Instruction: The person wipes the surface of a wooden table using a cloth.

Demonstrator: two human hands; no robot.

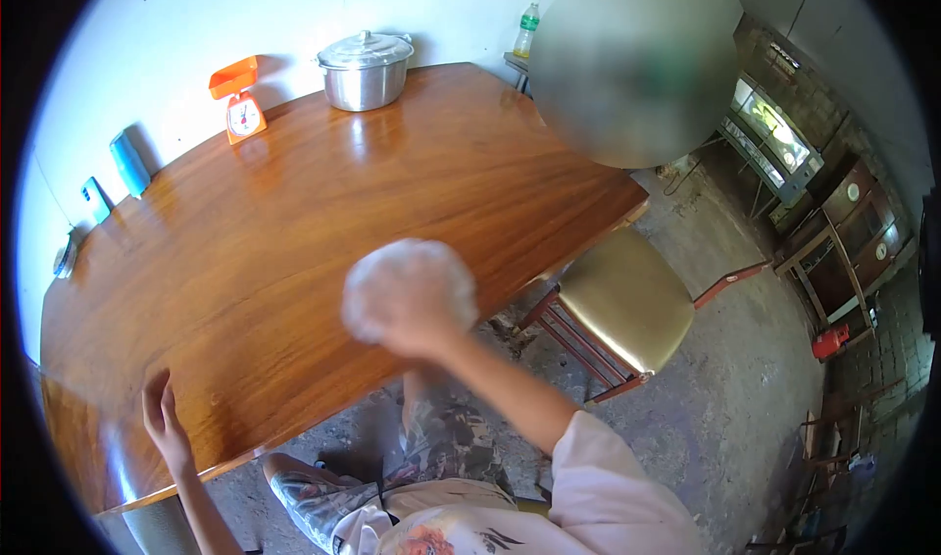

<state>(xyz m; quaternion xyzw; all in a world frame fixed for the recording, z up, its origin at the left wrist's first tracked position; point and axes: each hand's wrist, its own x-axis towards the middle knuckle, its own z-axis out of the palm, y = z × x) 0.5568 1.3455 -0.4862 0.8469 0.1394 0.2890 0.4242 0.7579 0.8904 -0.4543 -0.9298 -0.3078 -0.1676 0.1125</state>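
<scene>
White, blurred cloth (361, 300) shows under the right grip (421, 310), at the glossy brown wooden bench (284, 222); whether fingers pinch it, I cannot tell. Eight o'clock from it: left grip (169, 423), spread. Twelve: lidded silver metal pot (365, 82).

1. This looks like a home, probably its dining or kitchen area.
2. The glossy wooden counter (284, 197) carries a lidded metal pot (366, 82) and an orange dial scale (244, 117).
3. A chair (629, 298) with a padded seat stands just beside it.
4. Beyond the stained floor (711, 437) (rough concrete, by its look) are a bright-screened television (776, 141) and wooden cabinet doors (856, 224).
</scene>
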